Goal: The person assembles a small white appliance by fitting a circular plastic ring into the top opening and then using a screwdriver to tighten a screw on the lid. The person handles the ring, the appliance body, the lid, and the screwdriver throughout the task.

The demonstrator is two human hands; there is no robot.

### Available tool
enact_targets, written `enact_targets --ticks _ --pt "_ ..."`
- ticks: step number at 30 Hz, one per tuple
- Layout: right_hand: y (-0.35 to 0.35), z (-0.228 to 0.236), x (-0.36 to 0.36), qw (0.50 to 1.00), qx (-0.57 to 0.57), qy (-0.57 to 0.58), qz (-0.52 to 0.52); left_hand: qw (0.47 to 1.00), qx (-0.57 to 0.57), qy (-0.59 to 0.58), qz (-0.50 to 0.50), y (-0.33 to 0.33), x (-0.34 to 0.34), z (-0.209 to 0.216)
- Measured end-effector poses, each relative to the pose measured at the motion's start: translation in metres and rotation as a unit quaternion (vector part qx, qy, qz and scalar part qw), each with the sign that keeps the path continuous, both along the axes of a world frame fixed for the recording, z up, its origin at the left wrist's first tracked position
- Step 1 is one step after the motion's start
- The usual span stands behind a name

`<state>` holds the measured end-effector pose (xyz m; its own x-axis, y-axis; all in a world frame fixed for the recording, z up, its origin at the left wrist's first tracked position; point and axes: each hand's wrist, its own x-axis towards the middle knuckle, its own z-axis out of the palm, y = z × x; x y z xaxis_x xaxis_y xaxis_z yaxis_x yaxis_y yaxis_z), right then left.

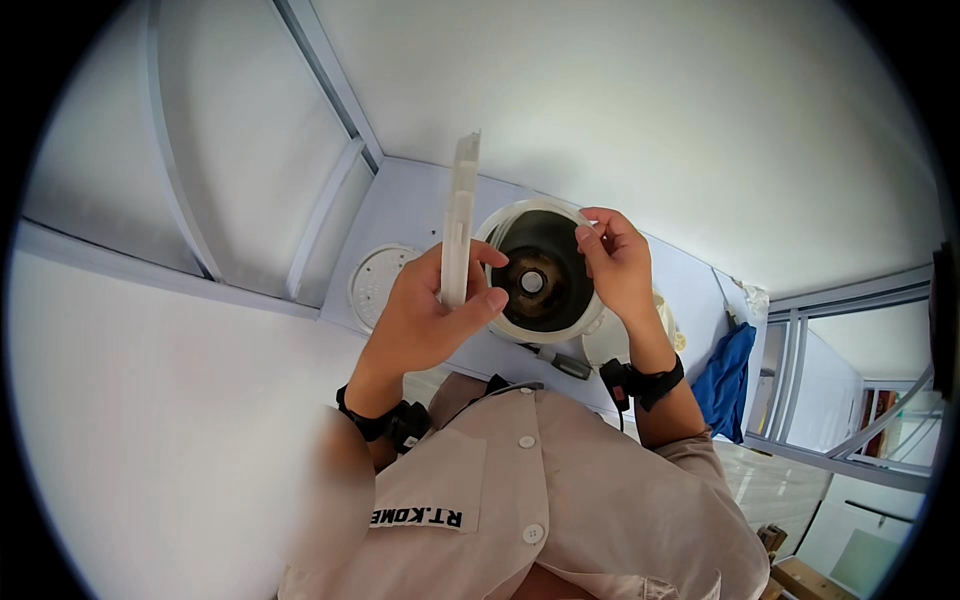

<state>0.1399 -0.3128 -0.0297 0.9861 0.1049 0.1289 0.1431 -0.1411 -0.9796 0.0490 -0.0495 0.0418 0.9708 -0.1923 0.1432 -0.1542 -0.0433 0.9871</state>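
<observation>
In front of me stands a white rice cooker body point(545, 240), its top uncovered. The inside is dark, with brownish stains around a round silvery centre. My left hand point(425, 305) is closed on a long, narrow white plastic piece point(459, 215), which points up and away from me. The fingertips of that hand lie over the cooker's left rim. At the far right of the rim, my right hand point(615, 260) pinches the edge between thumb and fingers. What it may hold besides the rim cannot be made out.
On the white table point(400, 185), a round white cover with holes point(378, 285) lies left of the cooker. A grey-handled tool point(565, 363) is near the front edge. Beneath my right forearm is a pale part point(605, 343). A blue cloth point(725, 380) hangs at right; walls point(640, 110) enclose the table.
</observation>
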Motion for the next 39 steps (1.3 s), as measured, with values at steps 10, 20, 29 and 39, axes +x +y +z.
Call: enact_targets --ticks 10,20,29,39 --pt "0.052 0.054 -0.009 0.971 0.228 -0.001 0.070 0.986 -0.149 -0.044 0.056 0.012 0.029 -0.054" --pt "0.075 0.061 -0.009 0.921 0.364 0.114 0.083 0.982 0.041 -0.003 0.183 0.020 0.092 -0.129" --pt "0.119 0.050 -0.032 0.904 0.412 0.021 0.111 0.993 -0.013 -0.026 0.115 0.014 0.118 -0.101" --pt "0.071 0.042 -0.027 0.869 0.468 0.136 0.083 0.991 -0.096 0.063 -0.069 0.014 0.135 -0.118"
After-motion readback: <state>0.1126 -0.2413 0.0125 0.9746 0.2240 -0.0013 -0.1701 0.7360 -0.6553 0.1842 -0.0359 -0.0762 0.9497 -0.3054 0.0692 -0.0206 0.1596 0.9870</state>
